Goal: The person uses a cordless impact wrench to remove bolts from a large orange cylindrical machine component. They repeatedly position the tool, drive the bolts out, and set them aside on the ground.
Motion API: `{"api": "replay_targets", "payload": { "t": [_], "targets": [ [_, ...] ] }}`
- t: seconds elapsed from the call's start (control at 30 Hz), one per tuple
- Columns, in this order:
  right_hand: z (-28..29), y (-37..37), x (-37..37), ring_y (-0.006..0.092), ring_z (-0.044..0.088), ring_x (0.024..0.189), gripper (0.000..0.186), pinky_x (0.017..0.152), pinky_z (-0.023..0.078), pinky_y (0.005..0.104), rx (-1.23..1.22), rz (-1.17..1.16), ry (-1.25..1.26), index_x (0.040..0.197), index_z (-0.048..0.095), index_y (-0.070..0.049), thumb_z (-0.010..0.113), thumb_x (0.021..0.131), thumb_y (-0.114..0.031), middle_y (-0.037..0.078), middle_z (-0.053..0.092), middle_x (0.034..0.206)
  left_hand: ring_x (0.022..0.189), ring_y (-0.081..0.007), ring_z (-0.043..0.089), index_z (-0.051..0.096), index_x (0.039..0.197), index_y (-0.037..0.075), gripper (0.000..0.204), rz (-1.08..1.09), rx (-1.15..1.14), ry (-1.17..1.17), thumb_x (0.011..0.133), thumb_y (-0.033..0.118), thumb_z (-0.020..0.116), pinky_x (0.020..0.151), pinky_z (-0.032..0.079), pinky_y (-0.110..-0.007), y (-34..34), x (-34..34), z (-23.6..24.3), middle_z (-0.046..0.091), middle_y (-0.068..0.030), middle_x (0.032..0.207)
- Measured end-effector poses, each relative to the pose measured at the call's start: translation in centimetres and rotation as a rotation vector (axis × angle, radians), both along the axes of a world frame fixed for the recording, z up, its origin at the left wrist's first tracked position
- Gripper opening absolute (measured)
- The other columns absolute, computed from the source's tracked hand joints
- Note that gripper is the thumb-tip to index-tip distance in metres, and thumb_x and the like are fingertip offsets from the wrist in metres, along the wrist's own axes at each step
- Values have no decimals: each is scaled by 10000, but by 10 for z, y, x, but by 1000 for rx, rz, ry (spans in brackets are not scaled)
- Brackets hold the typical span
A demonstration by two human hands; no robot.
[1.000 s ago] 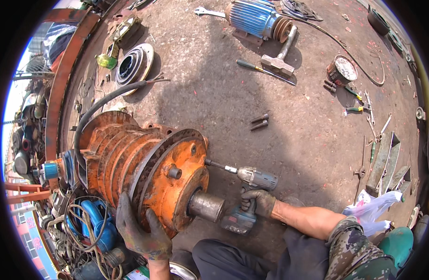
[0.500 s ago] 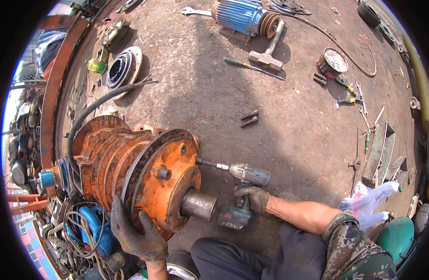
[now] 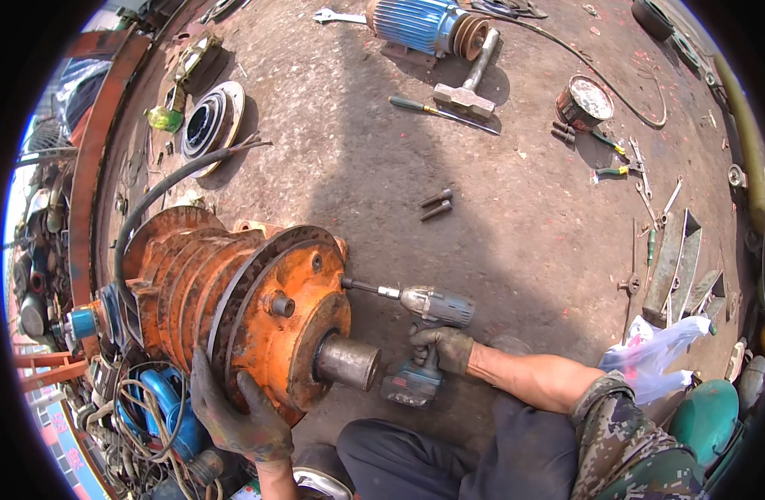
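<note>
A heavy orange ribbed machine (image 3: 201, 293) lies on the ground at left, its dark flange and thick steel shaft (image 3: 349, 362) toward my right. My gloved left hand (image 3: 241, 417) grips the lower rim of the flange, thumb on the front side and fingers behind. In my gloved right hand (image 3: 446, 347) is a cordless impact wrench (image 3: 436, 305), held by its handle. Its long socket reaches the flange's right edge; whatever fastener sits in it is hidden. One bolt (image 3: 283, 306) sticks out of the orange face. Two loose bolts (image 3: 436, 204) lie on the ground beyond the wrench.
Farther off lie a blue electric motor (image 3: 411, 27), a sledgehammer (image 3: 465, 98), a screwdriver (image 3: 441, 113) and a tin can (image 3: 584, 103). Pliers, wrenches and angle iron (image 3: 674, 267) are at right, near a plastic bag (image 3: 657, 358). A black cable (image 3: 161, 196) rises from the machine.
The scene has shifted slightly left in view. My left hand stays on the flange, and the impact wrench remains against the flange's edge in my right hand.
</note>
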State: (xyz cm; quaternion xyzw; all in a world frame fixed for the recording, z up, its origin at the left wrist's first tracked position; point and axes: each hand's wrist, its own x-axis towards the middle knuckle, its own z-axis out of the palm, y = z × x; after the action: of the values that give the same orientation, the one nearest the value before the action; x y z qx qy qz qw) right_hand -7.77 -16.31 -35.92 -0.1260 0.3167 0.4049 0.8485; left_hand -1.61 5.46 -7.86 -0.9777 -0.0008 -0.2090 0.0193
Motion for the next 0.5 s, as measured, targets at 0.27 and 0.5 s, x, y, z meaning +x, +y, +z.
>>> {"api": "replay_targets", "payload": {
  "t": [0.27,0.5],
  "targets": [
    [-3,5,-4,144,603,652,176,686,552,361,37,-25,67,1022,638,-143,753,910,-71,-2,609,752,1321,-304,580,534,1500,20,534,42,-130,5,974,12,625,1086,481,-393,-2,-2,1,584,-169,1439],
    [4,4,-7,124,635,700,179,690,549,318,-11,-4,44,1027,640,-151,766,921,-81,-9,634,776,1314,-320,586,549,1481,5,506,40,-26,12,980,11,619,1111,463,-405,0,-1,3,597,-174,1444]
  ]
}}
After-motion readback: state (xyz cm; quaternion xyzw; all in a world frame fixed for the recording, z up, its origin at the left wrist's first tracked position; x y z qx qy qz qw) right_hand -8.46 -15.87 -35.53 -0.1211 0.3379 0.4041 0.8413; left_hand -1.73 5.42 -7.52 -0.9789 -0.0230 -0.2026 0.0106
